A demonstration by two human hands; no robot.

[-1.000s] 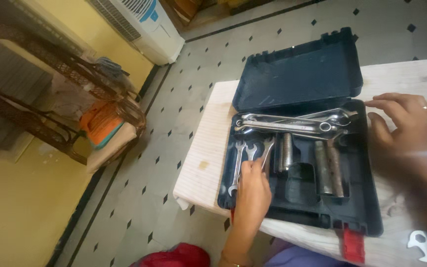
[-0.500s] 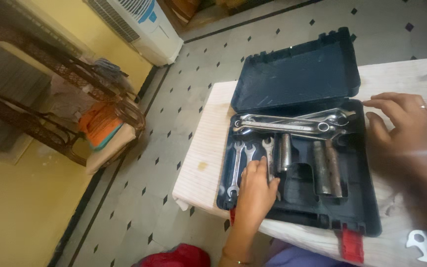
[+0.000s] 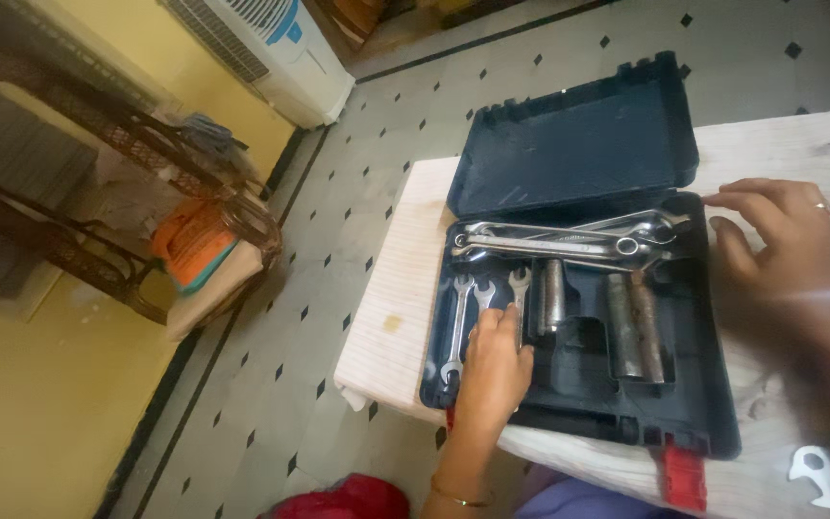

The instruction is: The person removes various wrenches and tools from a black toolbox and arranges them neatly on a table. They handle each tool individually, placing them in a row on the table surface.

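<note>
The left hand (image 3: 492, 370) lies flat in the near left part of the open tool case (image 3: 713, 384), fingers loose and spread over the small open-end spanners (image 3: 460, 322), touching them but closed on nothing. These small spanners lie side by side in the case's left compartment. The right hand (image 3: 785, 240) rests at the case's far right edge, fingers slack and slightly curled, holding nothing. Across the far part of the case lie long combination spanners (image 3: 559, 240), and in the middle stand rows of steel tube sockets (image 3: 636, 327), just right of the left hand. The dark blue lid (image 3: 578, 144) lies folded back, far of the tray. A red latch (image 3: 684, 476) sticks out at the near edge. The case sits on a pale wood-grain table (image 3: 391, 317). Left of the table runs a grey tiled floor (image 3: 271, 384) with small black diamonds. Far left stand a cane chair (image 3: 146, 173) holding orange cloth, a yellow wall (image 3: 40, 413), and a white air cooler (image 3: 280, 48).
</note>
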